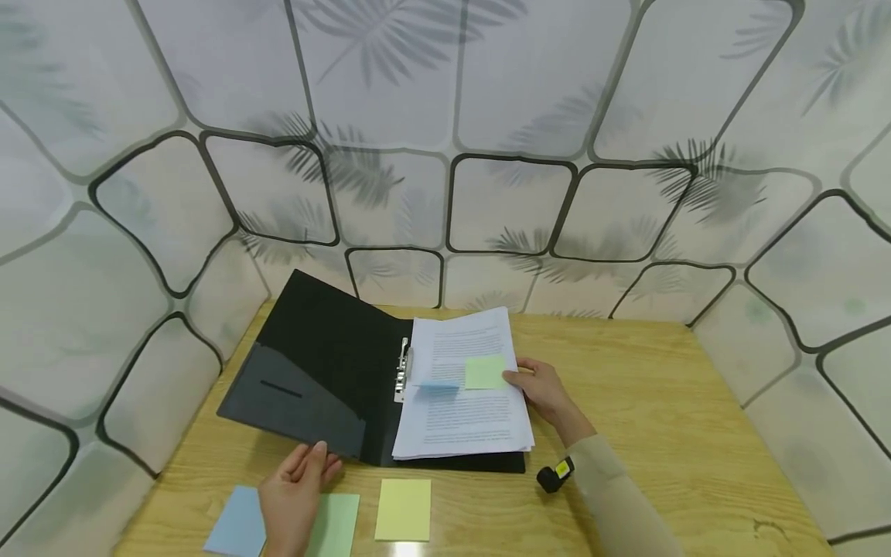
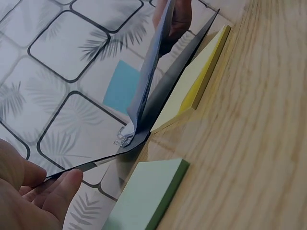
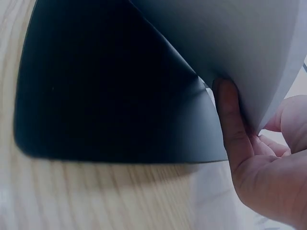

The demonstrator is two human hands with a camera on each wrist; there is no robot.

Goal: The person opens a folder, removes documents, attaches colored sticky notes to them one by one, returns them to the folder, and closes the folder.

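Note:
A black binder [image 1: 341, 333] lies spread on the table with a metal clip mechanism [image 1: 401, 371] along its spine. My left hand [image 1: 295, 487] pinches the lower edge of the binder's left cover, which is tilted up off the table. My right hand [image 1: 550, 394] grips the right edge of a stack of printed papers [image 1: 466, 433]. In the right wrist view, the papers [image 3: 249, 48] are lifted off the binder's back cover [image 3: 105, 96], with fingers beneath them. A green sticky note [image 1: 485, 373] and a blue sticky note [image 1: 438, 386] are on the top page.
In front of the binder lie a blue sticky-note pad [image 1: 239, 526], a green pad [image 1: 339, 526] partly behind my left hand, and a yellow pad [image 1: 403, 510]. The wooden table [image 1: 668, 418] extends to the right. Patterned fabric [image 1: 515, 201] surrounds its back and sides.

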